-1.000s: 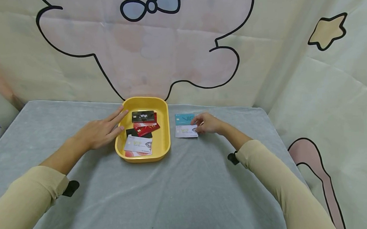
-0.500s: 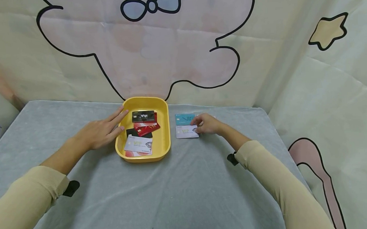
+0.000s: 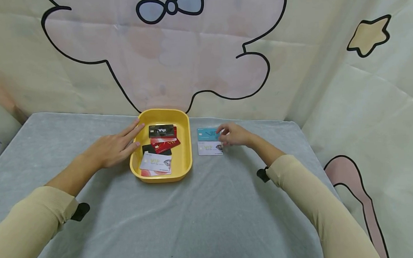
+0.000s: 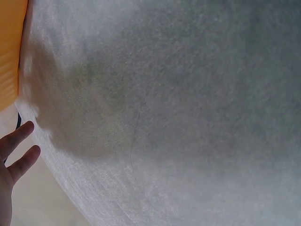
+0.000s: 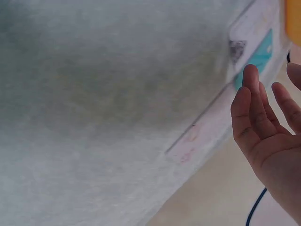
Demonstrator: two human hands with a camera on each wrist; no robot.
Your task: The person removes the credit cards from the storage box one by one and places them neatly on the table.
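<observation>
Card [image 3: 205, 135], blue, just beside released right grip [image 3: 236, 135]; left grip [image 3: 118, 150] loose at tray [image 3: 183, 157].

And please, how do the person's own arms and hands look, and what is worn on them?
The left hand and right hand wear no gloves. The left sleeve and right sleeve are long, plain and beige. A small black piece shows at the left cuff, another at the right; what they are, I cannot tell.
</observation>
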